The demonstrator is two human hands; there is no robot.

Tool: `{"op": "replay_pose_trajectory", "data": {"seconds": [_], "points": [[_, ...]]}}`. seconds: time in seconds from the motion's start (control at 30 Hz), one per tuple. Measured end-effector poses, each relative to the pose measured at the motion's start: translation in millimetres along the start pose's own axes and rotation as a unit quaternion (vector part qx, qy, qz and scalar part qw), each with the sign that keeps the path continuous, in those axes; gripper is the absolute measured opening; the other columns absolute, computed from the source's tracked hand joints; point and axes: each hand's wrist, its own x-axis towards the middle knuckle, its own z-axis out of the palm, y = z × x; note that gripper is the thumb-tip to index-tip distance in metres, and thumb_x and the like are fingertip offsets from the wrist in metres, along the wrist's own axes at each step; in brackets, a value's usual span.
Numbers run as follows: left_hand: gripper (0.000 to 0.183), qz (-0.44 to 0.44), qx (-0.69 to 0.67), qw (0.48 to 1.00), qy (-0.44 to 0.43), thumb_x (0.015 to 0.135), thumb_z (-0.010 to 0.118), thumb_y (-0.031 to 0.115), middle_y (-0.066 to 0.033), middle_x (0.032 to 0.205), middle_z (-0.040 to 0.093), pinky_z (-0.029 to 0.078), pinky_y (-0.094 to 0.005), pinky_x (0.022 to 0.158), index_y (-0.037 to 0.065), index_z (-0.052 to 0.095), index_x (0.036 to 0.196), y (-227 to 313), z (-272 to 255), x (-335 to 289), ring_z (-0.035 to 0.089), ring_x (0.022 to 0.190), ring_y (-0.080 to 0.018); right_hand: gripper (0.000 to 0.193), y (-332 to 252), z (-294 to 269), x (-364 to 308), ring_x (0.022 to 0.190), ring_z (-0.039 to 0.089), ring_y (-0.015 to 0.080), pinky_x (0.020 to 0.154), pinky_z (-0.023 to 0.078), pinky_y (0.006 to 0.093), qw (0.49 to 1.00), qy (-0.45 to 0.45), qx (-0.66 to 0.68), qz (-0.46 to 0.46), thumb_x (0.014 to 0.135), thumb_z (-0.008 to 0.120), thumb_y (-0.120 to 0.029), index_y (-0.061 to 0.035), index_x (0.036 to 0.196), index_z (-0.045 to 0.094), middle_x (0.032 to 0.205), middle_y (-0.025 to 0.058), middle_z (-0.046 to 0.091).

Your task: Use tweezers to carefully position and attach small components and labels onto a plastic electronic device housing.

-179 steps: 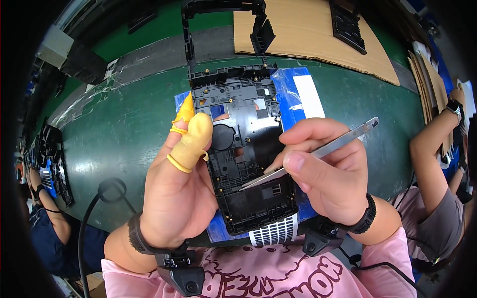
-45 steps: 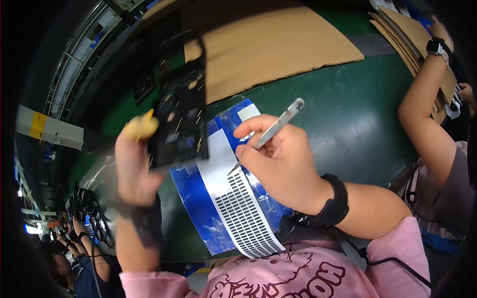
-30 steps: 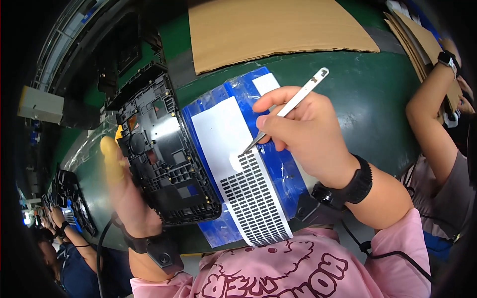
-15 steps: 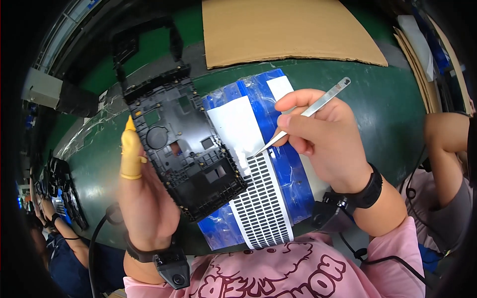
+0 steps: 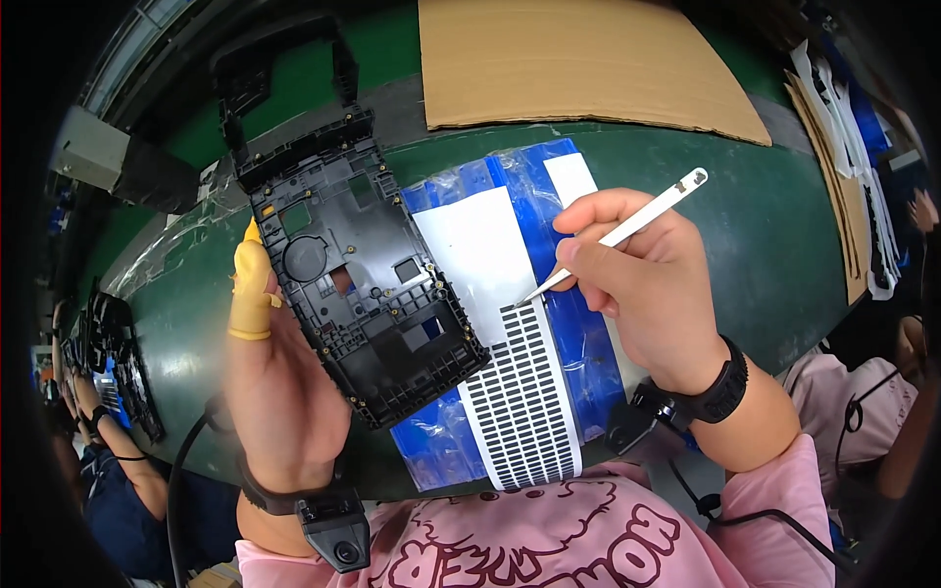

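My left hand [image 5: 284,392] holds up a black plastic housing [image 5: 377,333] from below, its fingers mostly hidden behind the part. A yellow finger cot [image 5: 252,284] covers the thumb. The housing has ribs, brass-coloured inserts, a round recess and several cut-outs. My right hand [image 5: 647,279] pinches metal tweezers [image 5: 642,216], whose tips touch down at the upper rows of a white sheet [image 5: 475,235] with small black rectangular stickers [image 5: 524,392]. The sheet lies on a blue pad wrapped in clear film [image 5: 578,343], and the housing's lower right corner overlaps it.
Flat cardboard [image 5: 588,69] lies at the table's far side. More cardboard sheets [image 5: 833,196] stand at the right. Black parts [image 5: 123,363] sit at the left, near another person's arm [image 5: 123,441]. A grey box [image 5: 93,147] is at the far left.
The tweezers and my right hand have shifted slightly right in the picture, as has the sheet. My left hand still holds the housing. The person at the right has drawn an arm back.
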Motion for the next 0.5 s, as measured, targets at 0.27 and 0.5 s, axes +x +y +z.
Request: {"op": "replay_pose_trajectory", "data": {"seconds": [0.27,0.5], "points": [[0.034,0.008,0.004,1.0,0.011,0.091,0.043,0.029,-0.007,0.111,0.055,0.044,-0.0359,0.086,0.005,0.047,0.115,-1,3,1,0.054,0.097,-0.0196,0.012,1,0,0,0.05,0.048,0.0042,0.045,0.038,0.0169,1.0,0.003,-0.003,-0.003,0.075,0.057,0.001,0.001,0.087,0.057,0.062,0.0013,0.056],[0.035,-0.011,-0.015,1.0,0.023,0.091,0.041,0.03,-0.0068,0.111,0.054,0.044,-0.0371,0.086,0.007,0.045,0.118,-8,2,0,0.054,0.098,-0.0207,0.017,-13,-1,0,0.049,0.046,0.0058,0.048,0.039,0.0177,0.993,-0.022,0.114,0.026,0.075,0.058,0.001,0.0037,0.091,0.055,0.063,0.0028,0.055]]}}
